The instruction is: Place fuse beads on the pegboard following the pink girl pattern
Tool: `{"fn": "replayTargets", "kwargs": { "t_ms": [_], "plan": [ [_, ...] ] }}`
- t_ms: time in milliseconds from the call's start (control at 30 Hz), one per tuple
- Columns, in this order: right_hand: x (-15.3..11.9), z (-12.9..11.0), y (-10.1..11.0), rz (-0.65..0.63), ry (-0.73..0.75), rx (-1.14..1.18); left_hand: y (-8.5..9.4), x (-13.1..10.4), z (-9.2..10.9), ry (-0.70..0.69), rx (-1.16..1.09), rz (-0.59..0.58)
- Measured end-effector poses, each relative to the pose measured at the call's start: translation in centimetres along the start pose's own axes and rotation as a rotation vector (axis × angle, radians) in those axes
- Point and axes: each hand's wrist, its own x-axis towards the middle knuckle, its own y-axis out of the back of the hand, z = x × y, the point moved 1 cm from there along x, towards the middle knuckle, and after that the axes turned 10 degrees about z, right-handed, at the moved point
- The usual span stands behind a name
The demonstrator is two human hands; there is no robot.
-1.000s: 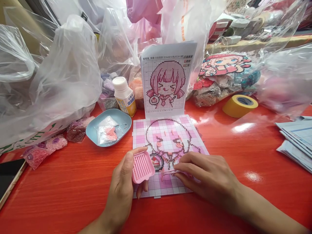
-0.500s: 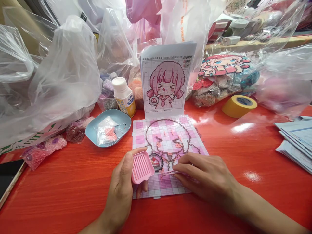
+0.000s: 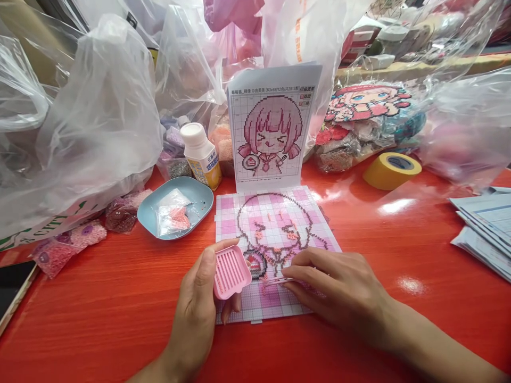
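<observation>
My left hand [image 3: 199, 287] grips a small pink ridged bead tray [image 3: 232, 271], tilted over the lower left of the pegboard. Some beads lie in the tray's grooves. Pinched in my right hand [image 3: 331, 282] is a pair of pink tweezers [image 3: 275, 281], its tips low over the board near the cake motif. The pegboard [image 3: 235, 210] lies flat, pink and white checked, with a figure outlined in dark beads and coral beads at the cheeks. Behind it stands a printed pattern sheet [image 3: 267, 138] of the same figure. Whether the tweezers hold a bead is too small to tell.
A blue dish [image 3: 149, 199] holding a bead packet lies left, beside a white-capped bottle [image 3: 202, 157]. Yellow tape [image 3: 391, 173] and papers [image 3: 483, 218] lie right. Plastic bags [image 3: 104, 96] crowd the back; bead packets [image 3: 67, 244] and a dark device [image 3: 14, 290] are far left.
The whole view has shifted slightly. Both hands keep nearly the same place and grip over the board; the tray and tweezers show no clear movement of their own.
</observation>
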Motion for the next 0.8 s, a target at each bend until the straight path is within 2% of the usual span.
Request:
{"fn": "replayTargets", "kwargs": {
  "t_ms": [600,800],
  "plan": [
    [0.26,-0.07,0.14,0.019,0.005,0.001,0.00,0.01,0.06,-0.024,-0.006,-0.005],
    [0.35,-0.25,0.25,0.069,-0.004,0.009,-0.04,-0.10,0.11,-0.030,-0.008,-0.102]
  ]
}}
